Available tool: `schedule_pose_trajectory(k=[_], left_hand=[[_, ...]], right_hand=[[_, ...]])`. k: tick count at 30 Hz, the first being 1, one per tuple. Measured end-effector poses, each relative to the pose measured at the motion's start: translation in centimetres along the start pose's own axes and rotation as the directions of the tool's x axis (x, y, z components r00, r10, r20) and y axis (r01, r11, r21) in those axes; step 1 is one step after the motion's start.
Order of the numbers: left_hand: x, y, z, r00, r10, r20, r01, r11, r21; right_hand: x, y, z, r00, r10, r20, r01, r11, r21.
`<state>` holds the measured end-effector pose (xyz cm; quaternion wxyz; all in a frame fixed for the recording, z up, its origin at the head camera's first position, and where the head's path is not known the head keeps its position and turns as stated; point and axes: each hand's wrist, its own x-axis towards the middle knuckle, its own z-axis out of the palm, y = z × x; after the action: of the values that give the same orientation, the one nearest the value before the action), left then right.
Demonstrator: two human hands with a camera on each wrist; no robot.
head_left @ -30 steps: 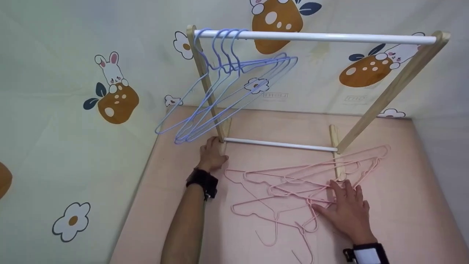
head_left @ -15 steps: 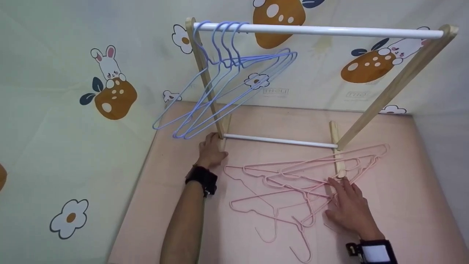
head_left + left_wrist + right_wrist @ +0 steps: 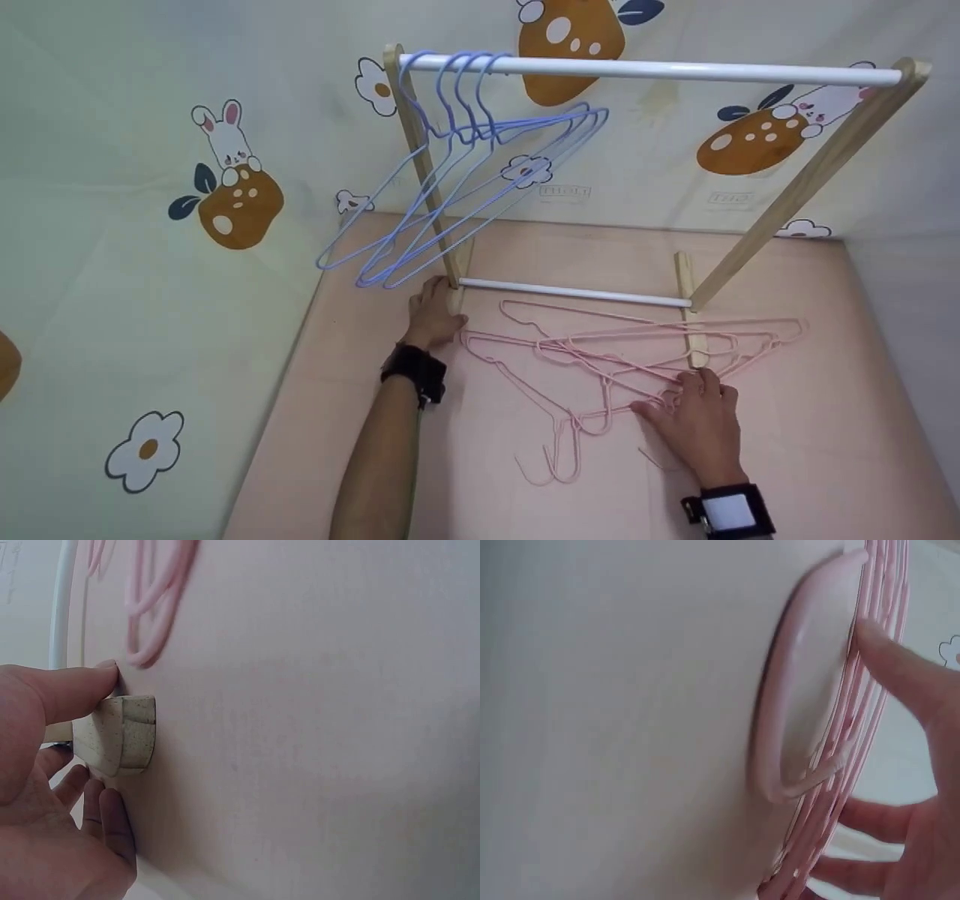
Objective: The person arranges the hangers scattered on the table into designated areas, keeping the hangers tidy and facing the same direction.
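Observation:
A small clothes rack with a white top bar point(image 3: 675, 70) and wooden sides stands on a pink surface. My left hand point(image 3: 433, 319) grips the wooden foot point(image 3: 112, 735) at its left end, thumb on one side and fingers on the other. Several pink hangers point(image 3: 577, 450) lie overlapping in front of the rack, across its right foot point(image 3: 697, 349). My right hand point(image 3: 705, 431) holds the pile at its lower right, with the thumb on the wires. In the right wrist view a pink hook point(image 3: 769, 727) sticks out beside the stacked wires; some fingertips are hidden there.
Several blue hangers point(image 3: 472, 135) hang at the left end of the top bar. A white lower bar point(image 3: 574, 291) joins the two sides. Behind and to the left rise pale walls point(image 3: 97, 300) printed with rabbits and flowers.
The lower pink hangers have moved up towards the rack, closer together. My right hand has shifted slightly left, its thumb now on a wire. My left hand stays on the foot.

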<state>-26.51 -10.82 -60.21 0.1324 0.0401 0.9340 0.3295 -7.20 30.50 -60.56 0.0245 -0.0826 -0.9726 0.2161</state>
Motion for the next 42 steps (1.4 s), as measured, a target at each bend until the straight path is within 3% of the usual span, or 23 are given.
schedule_pose_trajectory(k=[3, 10, 15, 21, 24, 31, 36, 42], left_hand=[[0.4, -0.6, 0.5, 1.000, -0.003, -0.010, 0.003, 0.999, -0.042], [0.7, -0.8, 0.4, 1.000, -0.018, -0.013, 0.017, 0.999, -0.050], [0.5, -0.4, 0.2, 0.999, -0.046, 0.000, 0.046, 0.998, -0.034], [0.2, -0.4, 0.4, 0.999, -0.008, -0.036, 0.006, 0.999, -0.049], [0.0, -0.4, 0.3, 0.999, 0.001, -0.032, -0.003, 0.998, -0.057], [-0.3, -0.1, -0.2, 0.999, 0.018, -0.030, -0.020, 0.998, -0.055], [0.1, -0.1, -0.3, 0.998, 0.019, -0.053, -0.023, 0.997, -0.078], [1.3, -0.7, 0.1, 0.996, -0.011, -0.089, -0.008, 0.978, -0.210]], right_hand=[[0.1, -0.3, 0.1, 1.000, 0.016, -0.022, -0.015, 0.999, 0.045], [-0.1, 0.5, -1.1, 0.991, -0.035, -0.133, 0.058, 0.983, 0.177], [0.0, 1.2, -2.1, 0.981, -0.141, -0.134, 0.161, 0.975, 0.153], [0.2, 1.4, -2.4, 0.960, -0.218, -0.174, 0.238, 0.966, 0.105], [0.3, 1.4, -2.4, 0.938, -0.253, -0.237, 0.277, 0.958, 0.072], [1.2, 1.3, -3.1, 0.847, -0.338, -0.410, 0.386, 0.922, 0.037], [1.6, 1.1, -3.8, 0.822, -0.336, -0.460, 0.409, 0.910, 0.066], [1.5, 1.0, -4.3, 0.803, -0.315, -0.505, 0.399, 0.915, 0.064]])
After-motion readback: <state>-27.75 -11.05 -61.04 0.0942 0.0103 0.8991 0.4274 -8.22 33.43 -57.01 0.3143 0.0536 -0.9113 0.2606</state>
